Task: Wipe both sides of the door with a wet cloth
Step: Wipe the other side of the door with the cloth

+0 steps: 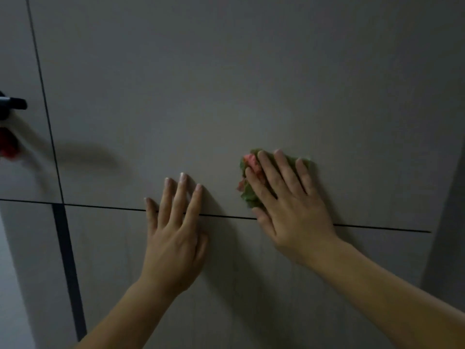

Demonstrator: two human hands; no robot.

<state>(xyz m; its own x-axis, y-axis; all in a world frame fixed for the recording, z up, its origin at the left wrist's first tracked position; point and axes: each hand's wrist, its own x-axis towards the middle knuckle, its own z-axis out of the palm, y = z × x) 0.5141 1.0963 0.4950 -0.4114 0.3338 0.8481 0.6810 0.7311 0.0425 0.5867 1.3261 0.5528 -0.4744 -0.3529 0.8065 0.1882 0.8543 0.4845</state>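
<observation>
Cloth (249,195) mostly hidden under right hand (289,205), flat on door (226,84)

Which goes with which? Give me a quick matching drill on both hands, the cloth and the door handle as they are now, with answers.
Column one:
1. left hand
2. right hand
3. cloth
4. door handle

Column two:
A. black, at the far left edge of the view
B. green and pink, bunched up
C. flat on the bare door, fingers straight
D. pressing the cloth against the door

Pairs: 1-C, 2-D, 3-B, 4-A
</observation>
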